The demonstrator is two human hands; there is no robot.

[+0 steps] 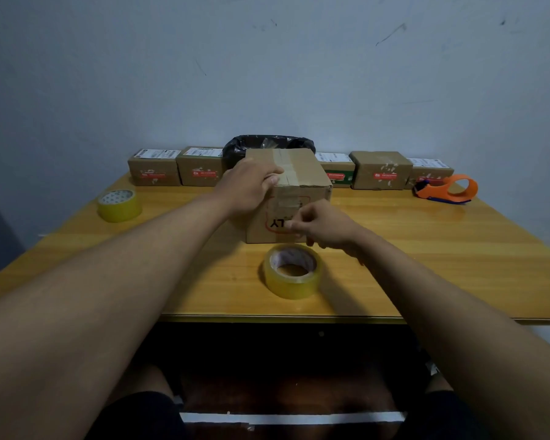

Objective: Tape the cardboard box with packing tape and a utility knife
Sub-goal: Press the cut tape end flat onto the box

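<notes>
A brown cardboard box (302,173) stands in the middle of the wooden table (426,249), with a strip of clear tape running over its top and down the front face. My left hand (248,182) grips the box's top front-left edge. My right hand (323,225) is at the lower front face, fingertips pinched together against it at the tape end; whether they hold tape I cannot tell. A roll of yellowish packing tape (292,270) lies flat just in front of the box. No utility knife shows.
A second tape roll (119,204) sits at the left. An orange tape dispenser (446,188) lies at the far right. Several small labelled parcels (154,169) line the back edge, with a black-bagged bin (267,146) behind the box. The table's front edge is near me.
</notes>
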